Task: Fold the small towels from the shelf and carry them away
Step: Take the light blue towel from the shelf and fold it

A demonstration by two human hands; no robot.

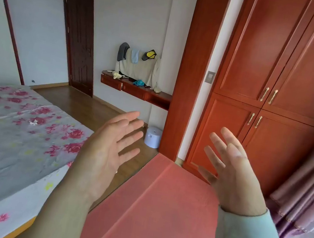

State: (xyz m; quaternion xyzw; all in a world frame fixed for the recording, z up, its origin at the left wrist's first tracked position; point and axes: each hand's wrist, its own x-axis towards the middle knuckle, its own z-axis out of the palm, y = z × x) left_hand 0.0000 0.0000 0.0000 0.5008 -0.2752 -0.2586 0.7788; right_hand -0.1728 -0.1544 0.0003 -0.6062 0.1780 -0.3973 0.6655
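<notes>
The left hand [111, 146] and the right hand [234, 171] are both up in front of the person. The fingers are straight and spread, the palms face each other, and they hold nothing. I think they are free like this because the job has not started yet and the person has to walk over first. Under the hands, at six o'clock, is a flat red carpeted step [158, 210]. Just past the left fingertips, at eleven o'clock, a small round white stool [153, 136] sits on the wood floor. Farther off the same way is the long red-brown wooden wall shelf [159, 98]. On it lie a crumpled pale yellow cloth [117, 75], a crumpled blue-green cloth [138, 83] and a crumpled cream cloth [157, 90]. These look like the small towels to fold, all well apart from the hands. A big beige cloth [137, 69] hangs behind them. At nine o'clock is the bed with the grey sheet with pink flowers [18, 128]. It looks like a flat spot for folding. At two o'clock stands the tall orange-brown wooden wardrobe [279, 86].
</notes>
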